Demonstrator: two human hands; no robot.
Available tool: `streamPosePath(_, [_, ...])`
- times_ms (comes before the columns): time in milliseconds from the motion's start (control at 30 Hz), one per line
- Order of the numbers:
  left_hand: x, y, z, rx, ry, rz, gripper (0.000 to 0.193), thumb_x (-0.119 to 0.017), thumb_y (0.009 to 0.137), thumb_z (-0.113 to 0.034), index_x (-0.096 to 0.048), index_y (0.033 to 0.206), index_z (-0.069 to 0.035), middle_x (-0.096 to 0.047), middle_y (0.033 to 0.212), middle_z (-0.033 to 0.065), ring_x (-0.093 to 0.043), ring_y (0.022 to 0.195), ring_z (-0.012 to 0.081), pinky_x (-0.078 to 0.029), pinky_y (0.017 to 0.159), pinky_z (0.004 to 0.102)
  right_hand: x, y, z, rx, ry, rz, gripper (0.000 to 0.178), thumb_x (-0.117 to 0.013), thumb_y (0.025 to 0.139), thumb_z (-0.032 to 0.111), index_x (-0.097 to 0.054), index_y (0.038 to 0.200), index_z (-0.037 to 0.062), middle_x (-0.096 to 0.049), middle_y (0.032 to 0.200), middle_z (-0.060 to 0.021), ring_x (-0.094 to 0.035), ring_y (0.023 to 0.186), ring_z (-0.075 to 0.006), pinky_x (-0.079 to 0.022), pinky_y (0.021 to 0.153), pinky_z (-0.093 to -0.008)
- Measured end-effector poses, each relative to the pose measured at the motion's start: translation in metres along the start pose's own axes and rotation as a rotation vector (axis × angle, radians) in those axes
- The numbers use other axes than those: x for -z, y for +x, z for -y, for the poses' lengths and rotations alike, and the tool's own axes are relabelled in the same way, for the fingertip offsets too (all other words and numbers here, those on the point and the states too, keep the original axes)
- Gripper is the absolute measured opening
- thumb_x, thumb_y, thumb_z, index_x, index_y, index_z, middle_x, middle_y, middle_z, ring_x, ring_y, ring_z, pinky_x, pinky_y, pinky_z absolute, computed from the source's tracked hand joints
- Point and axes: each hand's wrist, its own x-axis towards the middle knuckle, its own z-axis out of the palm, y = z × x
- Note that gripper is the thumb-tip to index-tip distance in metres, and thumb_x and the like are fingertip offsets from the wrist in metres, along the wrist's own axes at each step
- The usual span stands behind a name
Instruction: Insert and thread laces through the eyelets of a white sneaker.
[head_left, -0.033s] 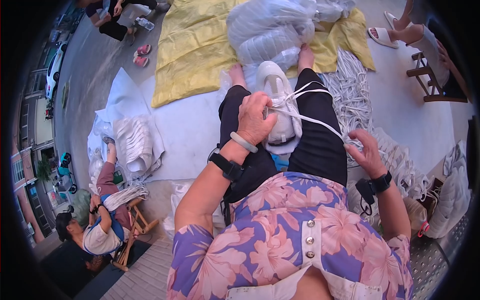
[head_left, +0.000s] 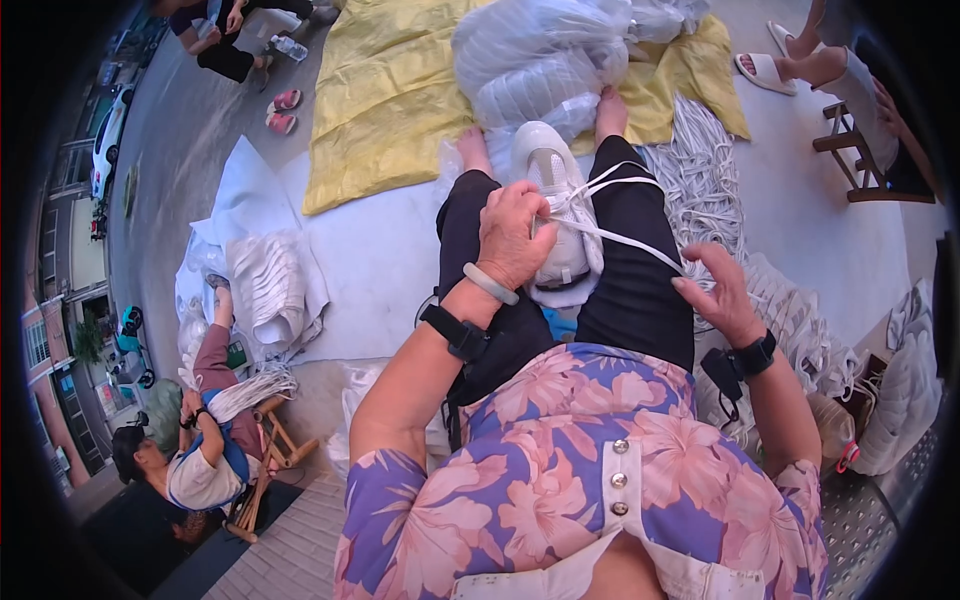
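A white sneaker (head_left: 562, 262) rests between my thighs, its toe pointing away from me. My left hand (head_left: 512, 238) is closed on the sneaker's left side by the eyelets, thumb bent over the tongue area; its fingertips are partly hidden. From the eyelets a white shoelace (head_left: 638, 243) runs right across my black trouser leg, with another loop of it above. My right hand (head_left: 722, 295) hovers at the loose end of that lace, thumb and forefinger apart, the end close to the fingertips.
A heap of white laces (head_left: 705, 185) lies right of my leg, with stacked white shoe parts (head_left: 800, 310) nearer me. Plastic-wrapped bundles (head_left: 540, 70) sit on a yellow sheet (head_left: 385, 110) ahead. People sit at both sides; a wooden stool (head_left: 860, 155) stands at right.
My right hand has shifted slightly up and left, and its thumb and forefinger have spread apart at the lace end. The left hand and sneaker have hardly moved.
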Motion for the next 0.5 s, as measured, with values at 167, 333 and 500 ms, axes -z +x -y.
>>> streamPosePath(167, [-0.02, 0.009, -0.01, -0.187, 0.165, -0.139, 0.011, -0.063, 0.069, -0.016, -0.065, 0.077, -0.009, -0.055, 0.108, 0.0109, -0.046, 0.106, 0.031, -0.034, 0.088, 0.0424, -0.061, 0.074, 0.034, 0.279, -0.269, -0.017, 0.058, -0.069, 0.065, 0.029, -0.045, 0.112, 0.0041, -0.053, 0.095, -0.013, -0.055, 0.081, -0.0292, -0.043, 0.067, -0.0376])
streamPosePath(333, [-0.031, 0.014, -0.009, -0.19, 0.286, -0.186, 0.01, -0.062, 0.068, -0.014, -0.065, 0.075, -0.008, -0.055, 0.112, 0.0112, -0.046, 0.107, 0.0316, -0.034, 0.088, 0.0422, -0.091, 0.091, 0.029, 0.127, -0.291, 0.104, 0.05, -0.069, 0.065, 0.025, -0.043, 0.102, 0.0045, -0.053, 0.093, -0.0132, -0.056, 0.084, -0.03, -0.045, 0.067, -0.0387])
streamPosePath(500, [-0.033, 0.014, -0.007, -0.128, 0.264, -0.164, 0.012, -0.062, 0.067, -0.013, -0.064, 0.076, -0.006, -0.053, 0.114, 0.0111, -0.045, 0.108, 0.0317, -0.034, 0.088, 0.0423, -0.091, 0.092, 0.022, 0.038, -0.137, 0.111, 0.035, -0.063, 0.068, 0.014, -0.045, 0.095, 0.0012, -0.054, 0.083, -0.0178, -0.056, 0.08, -0.0353, -0.045, 0.069, -0.0437])
